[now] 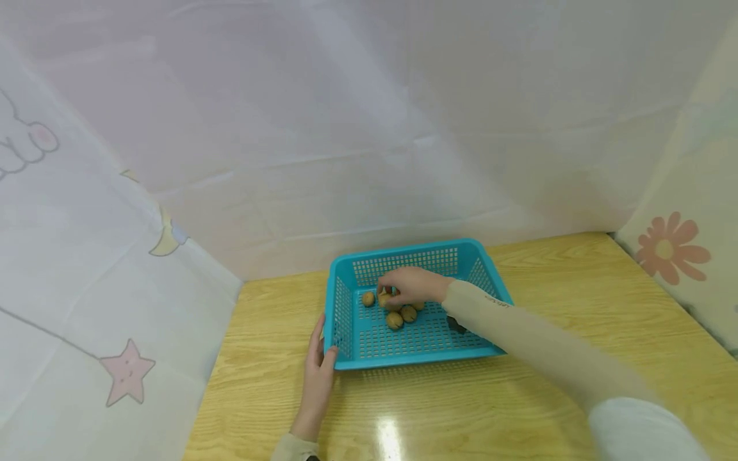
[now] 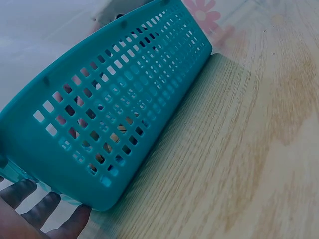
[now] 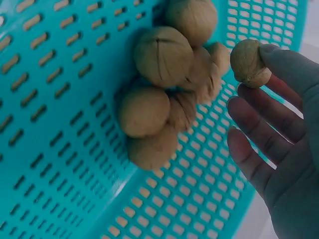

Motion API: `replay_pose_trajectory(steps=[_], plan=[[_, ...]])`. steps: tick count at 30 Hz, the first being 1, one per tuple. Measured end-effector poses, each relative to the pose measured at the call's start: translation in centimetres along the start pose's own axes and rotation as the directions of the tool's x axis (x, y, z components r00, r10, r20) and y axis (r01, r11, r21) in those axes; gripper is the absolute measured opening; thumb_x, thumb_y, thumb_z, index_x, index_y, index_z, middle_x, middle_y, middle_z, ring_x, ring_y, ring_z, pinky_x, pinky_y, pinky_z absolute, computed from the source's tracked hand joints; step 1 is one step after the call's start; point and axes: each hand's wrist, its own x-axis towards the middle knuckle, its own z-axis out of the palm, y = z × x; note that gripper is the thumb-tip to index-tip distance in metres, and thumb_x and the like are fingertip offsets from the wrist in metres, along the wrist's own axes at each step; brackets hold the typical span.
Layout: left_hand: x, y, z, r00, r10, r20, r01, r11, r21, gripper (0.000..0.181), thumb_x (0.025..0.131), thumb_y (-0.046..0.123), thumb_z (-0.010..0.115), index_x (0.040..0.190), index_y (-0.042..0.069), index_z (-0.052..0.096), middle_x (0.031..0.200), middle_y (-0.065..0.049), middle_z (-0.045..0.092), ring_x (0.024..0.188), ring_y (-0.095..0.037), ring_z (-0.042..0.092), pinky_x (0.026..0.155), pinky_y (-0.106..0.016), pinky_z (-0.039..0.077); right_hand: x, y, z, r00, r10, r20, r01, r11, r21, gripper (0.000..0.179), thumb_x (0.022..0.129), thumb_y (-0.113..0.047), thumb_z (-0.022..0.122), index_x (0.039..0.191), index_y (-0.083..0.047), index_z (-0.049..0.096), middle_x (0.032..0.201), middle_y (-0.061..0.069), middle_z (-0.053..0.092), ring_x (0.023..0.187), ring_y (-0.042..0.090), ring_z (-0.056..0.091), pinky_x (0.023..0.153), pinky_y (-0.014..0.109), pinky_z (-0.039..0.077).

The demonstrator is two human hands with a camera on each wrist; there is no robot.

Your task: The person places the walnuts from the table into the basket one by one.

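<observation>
A blue plastic basket [image 1: 429, 362] with slotted walls stands on the wooden table. Over its inside reaches my right hand [image 1: 406, 283], which pinches a walnut [image 3: 249, 64] between thumb and fingertips. The other fingers are spread, as the right wrist view shows. Several more walnuts [image 3: 162, 57] lie clustered on the basket floor close to that hand, and one walnut [image 1: 368, 299] sits a little apart on the left. At the near left corner, my left hand [image 1: 317, 368] holds the basket, thumb by the rim and fingers [image 2: 40, 211] against the outside.
The light wooden table [image 1: 271, 358] extends to both sides of the basket and in front of it. A pale cloth backdrop [image 1: 369, 160] rises close behind the basket, with printed side sheets at left and right. A dark object [image 1: 455, 324] shows beneath the right forearm.
</observation>
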Motion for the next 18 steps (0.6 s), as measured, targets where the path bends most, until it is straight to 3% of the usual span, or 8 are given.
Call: replay_pose_trajectory(steps=[7,11,18], plan=[[0.0,-0.1,-0.1,1.0,-0.001,0.012,0.001,1.0,-0.006,0.068,0.104,0.006,0.043,0.168,0.02,0.023,0.154,-0.026,0.046,0.14,-0.042,0.049,0.105,-0.037,0.049,1.3,-0.2,1.4,1.0,-0.002,0.026,0.003,1.0,-0.018,0.017,0.099,-0.027,0.072,0.112,-0.016,0.073,0.103,-0.007,0.071,0.096,0.013,0.065,0.087,0.037,0.055],[0.0,-0.2,-0.2,1.0,-0.003,0.014,0.003,1.0,-0.001,0.069,0.104,0.006,0.043,0.168,0.022,0.023,0.154,-0.026,0.046,0.14,-0.041,0.048,0.106,-0.037,0.049,1.6,-0.3,1.9,0.999,0.025,0.04,-0.025,1.0,-0.014,0.017,0.099,-0.027,0.072,0.113,-0.016,0.074,0.108,-0.005,0.072,0.102,0.014,0.067,0.09,0.037,0.056],[0.2,-0.2,0.0,1.0,0.008,0.009,-0.008,1.0,0.026,0.069,0.104,0.006,0.043,0.168,0.021,0.023,0.161,-0.024,0.038,0.145,-0.042,0.044,0.111,-0.047,0.046,2.4,-0.1,2.3,0.998,0.016,0.066,-0.013,0.999,-0.052,0.013,0.098,-0.026,0.073,0.108,-0.017,0.077,0.101,-0.008,0.074,0.094,0.011,0.067,0.087,0.035,0.056]])
